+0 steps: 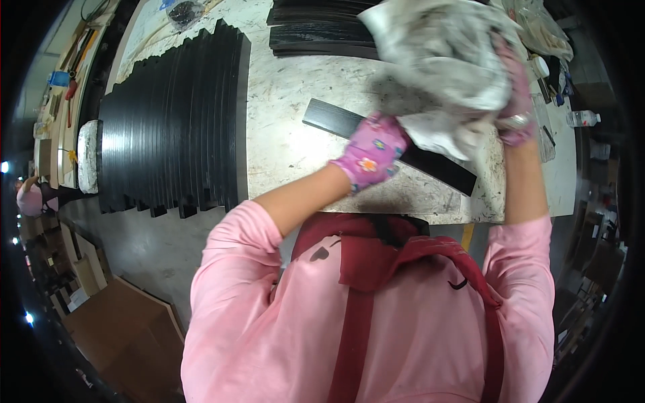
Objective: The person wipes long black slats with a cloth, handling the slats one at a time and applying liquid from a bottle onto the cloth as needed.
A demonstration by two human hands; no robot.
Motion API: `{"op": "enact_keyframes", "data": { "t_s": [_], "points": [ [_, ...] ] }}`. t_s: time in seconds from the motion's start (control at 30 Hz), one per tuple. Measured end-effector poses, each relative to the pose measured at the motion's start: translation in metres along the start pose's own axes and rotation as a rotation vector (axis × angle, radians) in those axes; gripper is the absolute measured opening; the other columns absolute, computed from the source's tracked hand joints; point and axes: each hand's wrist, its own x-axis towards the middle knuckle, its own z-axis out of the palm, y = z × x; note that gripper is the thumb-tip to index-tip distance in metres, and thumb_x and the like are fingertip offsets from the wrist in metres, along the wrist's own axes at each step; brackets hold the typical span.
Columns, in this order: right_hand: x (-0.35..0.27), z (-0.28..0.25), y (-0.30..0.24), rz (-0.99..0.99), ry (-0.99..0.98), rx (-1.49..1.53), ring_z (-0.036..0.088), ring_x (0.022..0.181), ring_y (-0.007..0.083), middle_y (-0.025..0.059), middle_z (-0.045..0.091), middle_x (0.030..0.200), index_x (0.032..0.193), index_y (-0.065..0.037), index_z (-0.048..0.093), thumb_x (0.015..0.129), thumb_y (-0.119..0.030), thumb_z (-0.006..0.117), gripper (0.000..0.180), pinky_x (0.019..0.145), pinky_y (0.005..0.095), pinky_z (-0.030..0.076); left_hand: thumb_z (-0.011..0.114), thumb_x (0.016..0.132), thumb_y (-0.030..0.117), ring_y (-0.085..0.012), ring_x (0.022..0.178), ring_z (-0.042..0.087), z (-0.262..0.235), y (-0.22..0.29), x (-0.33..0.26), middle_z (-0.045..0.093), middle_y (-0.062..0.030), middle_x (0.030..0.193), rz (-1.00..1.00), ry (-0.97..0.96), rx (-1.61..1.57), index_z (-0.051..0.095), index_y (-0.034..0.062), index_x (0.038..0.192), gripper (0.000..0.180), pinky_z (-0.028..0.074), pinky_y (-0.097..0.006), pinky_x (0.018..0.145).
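On the pale, stained desk (pixel 282 154), the left hand in a floral pink glove (pixel 373 151) grasps a flat, black, narrow plank (pixel 445 171), likely steadying it, while the blurred pink-gloved right hand (pixel 516 101) appears clenched on a crumpled grey-white cloth (pixel 443 54) at far right.

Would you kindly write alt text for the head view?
A gloved left hand holds a black board on a white table, while the gloved right hand holds a crumpled white cloth. More black boards line the table's left.
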Motion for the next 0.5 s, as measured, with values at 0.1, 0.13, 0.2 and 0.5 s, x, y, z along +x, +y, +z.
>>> {"op": "enact_keyframes", "data": {
  "t_s": [0.1,0.13,0.2,0.5],
  "points": [
    [-0.062,-0.066,-0.039,-0.073,0.526,-0.171,0.053,0.118,0.0219,0.0145,0.053,0.132,0.132,0.002,0.048,0.096,-0.023,0.048,0.045,0.104,0.0383,0.041,0.066,0.073,0.026,-0.0320,0.103,0.054,-0.023,-0.009,-0.001,0.059,-0.0150,0.106,0.025,-0.059,0.254,0.055,0.0028,0.114,0.049,0.043,-0.042,0.093],
    [-0.075,-0.066,-0.041,-0.071,0.520,-0.254,0.053,0.118,0.0213,0.0139,0.053,0.132,0.133,0.003,0.047,0.096,-0.023,0.048,0.046,0.104,0.0369,0.040,0.066,0.073,0.026,-0.0331,0.099,0.055,-0.025,-0.010,-0.003,0.057,-0.0157,0.102,0.006,-0.096,0.274,0.054,0.0041,0.110,0.044,0.044,-0.041,0.090],
    [-0.108,-0.095,-0.037,-0.086,0.553,-0.390,0.053,0.117,0.0209,0.0141,0.052,0.133,0.134,0.005,0.046,0.096,-0.019,0.045,0.045,0.104,0.0340,0.039,0.066,0.073,0.026,-0.0334,0.098,0.055,-0.035,-0.001,-0.005,0.056,-0.0161,0.101,-0.036,-0.149,0.251,0.053,0.0040,0.110,0.044,0.046,-0.041,0.088],
    [-0.147,-0.130,0.023,0.008,0.720,-0.115,0.052,0.119,0.0201,0.0105,0.051,0.134,0.135,0.003,0.047,0.095,-0.015,0.040,0.044,0.103,0.0328,0.039,0.056,0.092,0.045,-0.0203,0.089,0.057,-0.041,0.027,-0.101,0.055,-0.0119,0.096,-0.938,-0.017,-1.356,0.042,0.0072,0.133,0.057,0.048,-0.034,0.078]
  ]
}}
